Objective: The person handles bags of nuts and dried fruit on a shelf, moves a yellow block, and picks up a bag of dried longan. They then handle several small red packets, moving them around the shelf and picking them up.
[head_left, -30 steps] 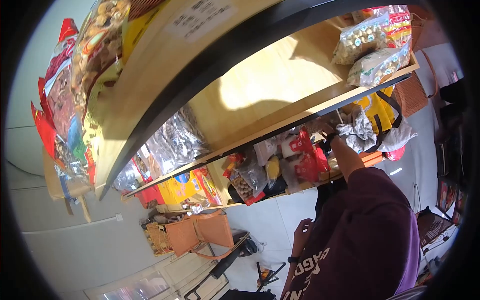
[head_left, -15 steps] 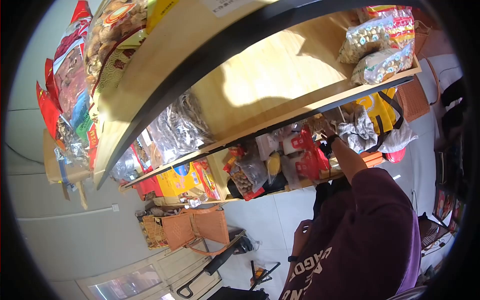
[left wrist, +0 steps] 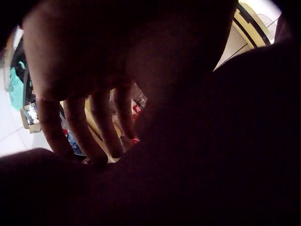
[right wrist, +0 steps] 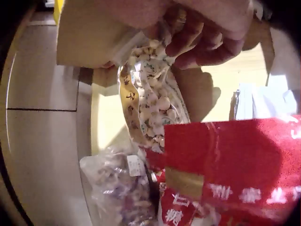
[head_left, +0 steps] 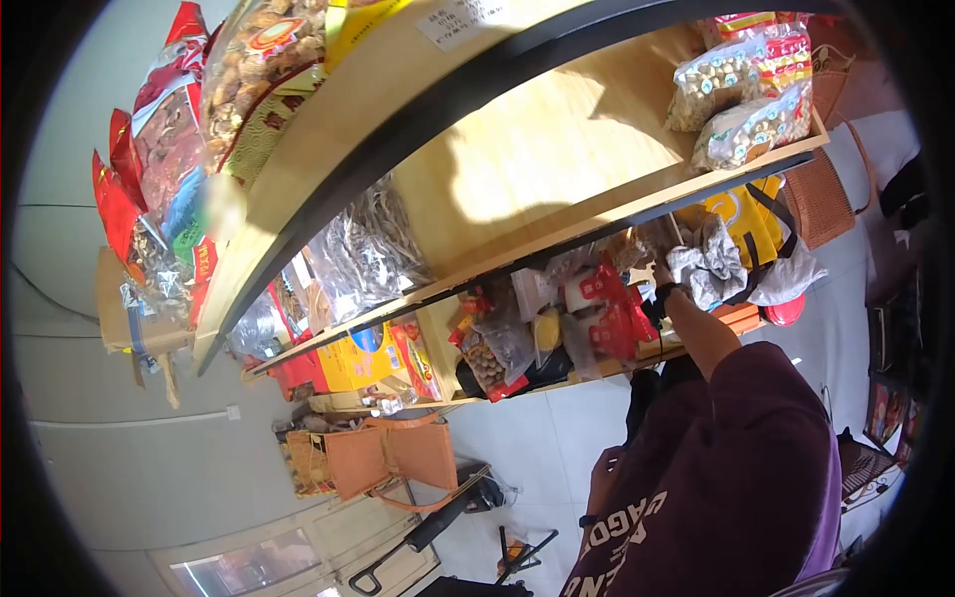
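Note:
In the right wrist view, my right hand [right wrist: 211, 33] grips the top of a clear plastic bag of pale round seeds [right wrist: 153, 99] with a yellow printed strip. Its fingers curl at the bag's upper end, and the palm hides part of it. Below and to the right of it lies a red packet [right wrist: 235, 162] with white lettering. The head view shows the right hand [head_left: 649, 279] reaching into the lower shelf, largely hidden among packages. My left hand [head_left: 603, 478] hangs beside the dark shirt with loosely bent fingers, holding nothing; the left wrist view shows it dim [left wrist: 89, 84].
A clear bag of brownish dried goods [right wrist: 120, 188] lies near the lower shelf's edge. A brown cardboard piece [right wrist: 89, 35] stands beside the right hand. Above, the wooden shelf [head_left: 557, 149] carries bags of pale seeds [head_left: 756, 129] at its far right. A crumpled silvery bag [head_left: 708, 259] sits beside the reaching arm.
The head view has shifted slightly. My right hand stays low in the shelf, its wrist and forearm a little lower in view. The left hand remains beside the body.

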The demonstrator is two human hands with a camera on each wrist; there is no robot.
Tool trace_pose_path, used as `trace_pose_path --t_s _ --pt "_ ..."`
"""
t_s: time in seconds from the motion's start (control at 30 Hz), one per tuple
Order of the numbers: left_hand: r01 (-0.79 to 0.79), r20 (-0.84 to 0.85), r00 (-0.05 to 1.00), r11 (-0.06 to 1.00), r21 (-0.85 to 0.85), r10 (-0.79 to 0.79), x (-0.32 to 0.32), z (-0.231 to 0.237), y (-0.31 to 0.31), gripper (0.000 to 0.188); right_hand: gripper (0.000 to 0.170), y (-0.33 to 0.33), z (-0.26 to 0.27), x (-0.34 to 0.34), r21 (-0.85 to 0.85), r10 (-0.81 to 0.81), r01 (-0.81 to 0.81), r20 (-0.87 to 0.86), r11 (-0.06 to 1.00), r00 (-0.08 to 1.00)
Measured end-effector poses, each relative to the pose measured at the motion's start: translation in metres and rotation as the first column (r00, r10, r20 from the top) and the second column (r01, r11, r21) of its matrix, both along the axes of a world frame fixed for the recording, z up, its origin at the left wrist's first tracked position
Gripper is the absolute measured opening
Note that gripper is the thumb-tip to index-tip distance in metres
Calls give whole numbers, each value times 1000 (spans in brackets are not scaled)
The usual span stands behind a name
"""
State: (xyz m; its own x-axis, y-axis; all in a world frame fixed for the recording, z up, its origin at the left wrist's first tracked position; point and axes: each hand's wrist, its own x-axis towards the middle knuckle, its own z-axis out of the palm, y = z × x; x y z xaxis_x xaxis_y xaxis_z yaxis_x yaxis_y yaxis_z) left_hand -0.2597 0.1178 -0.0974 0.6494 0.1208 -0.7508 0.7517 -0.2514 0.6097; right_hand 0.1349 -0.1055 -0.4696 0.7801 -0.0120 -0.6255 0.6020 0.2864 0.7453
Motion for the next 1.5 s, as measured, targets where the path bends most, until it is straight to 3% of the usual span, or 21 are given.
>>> trace_pose_path --t_s 0.03,0.1,0.13,0.17,0.23,0.27,0.33,0.4,0.43,0.47,0.53,0.77,0.87,0.97,1.03,1.07,1.1,1.17,1.33,1.43,1.5 --pt "7 6 1000 1000 -23 -7 -2 -7 3 37 42 2 6 0 75 -58 54 60 996 996" --pt "27 21 999 999 -38 -26 0 -14 6 35 42 5 22 -3 -310 -57 114 189 944 980" --pt "40 30 999 999 -31 -39 4 -12 7 33 39 2 32 -6 104 -311 296 188 949 932" --pt "54 42 998 998 -23 -53 10 -11 7 31 36 0 42 -11 496 -526 421 87 760 846" --pt "83 72 994 996 -44 -80 12 -29 15 32 30 -2 65 -23 913 -683 408 -311 -21 661" --pt "102 95 991 993 -51 -97 14 -40 20 32 27 -4 78 -22 847 -599 275 -520 -456 609" --pt "181 147 973 983 -11 -177 26 -47 26 33 22 -8 124 -10 321 -298 -68 -753 -945 587" --pt "235 187 954 972 17 -234 39 -51 28 33 30 6 205 -16 -305 21 -349 -779 -886 627" --pt "251 203 947 968 23 -251 43 -51 30 33 30 4 254 -21 -220 31 -293 -844 -931 536" --pt "269 220 938 963 29 -269 49 -52 31 33 27 7 198 -10 -110 -72 -203 -693 -973 718" --pt "283 240 930 959 17 -278 57 -69 37 31 27 3 236 -19 -25 -154 -202 -561 -979 813" --pt "412 231 888 911 -23 -397 107 -55 32 31 25 -41 327 -63 -258 235 93 -600 -962 765" --pt "437 226 879 899 -28 -420 133 -50 28 35 25 -53 390 -91 40 218 283 -538 -958 814" --pt "434 402 818 900 37 -412 161 -51 27 40 25 -60 447 -113 -156 415 403 -569 -902 710" --pt "558 712 569 829 33 -412 192 -57 26 54 26 -65 478 -122 -100 408 457 -640 -884 650" --pt "525 699 637 847 -83 -326 202 -62 27 65 27 -68 513 -130 -84 402 497 -708 -864 580" --pt "480 675 699 855 -198 -236 210 -71 29 77 27 -64 508 -132 -92 454 491 -555 -866 697" --pt "545 561 753 803 -242 -342 222 24 4 70 25 -61 512 -135 -79 493 504 -383 -860 781" --pt "685 331 706 723 -93 -626 239 61 -7 50 24 -62 534 -128 -61 590 611 -352 -789 727" --pt "536 405 826 769 -349 -392 236 52 -7 42 26 -72 558 -130 -169 658 649 -372 -742 655" --pt "542 496 791 786 -297 -359 244 54 -16 40 27 -80 577 -129 -278 689 634 -385 -721 614"
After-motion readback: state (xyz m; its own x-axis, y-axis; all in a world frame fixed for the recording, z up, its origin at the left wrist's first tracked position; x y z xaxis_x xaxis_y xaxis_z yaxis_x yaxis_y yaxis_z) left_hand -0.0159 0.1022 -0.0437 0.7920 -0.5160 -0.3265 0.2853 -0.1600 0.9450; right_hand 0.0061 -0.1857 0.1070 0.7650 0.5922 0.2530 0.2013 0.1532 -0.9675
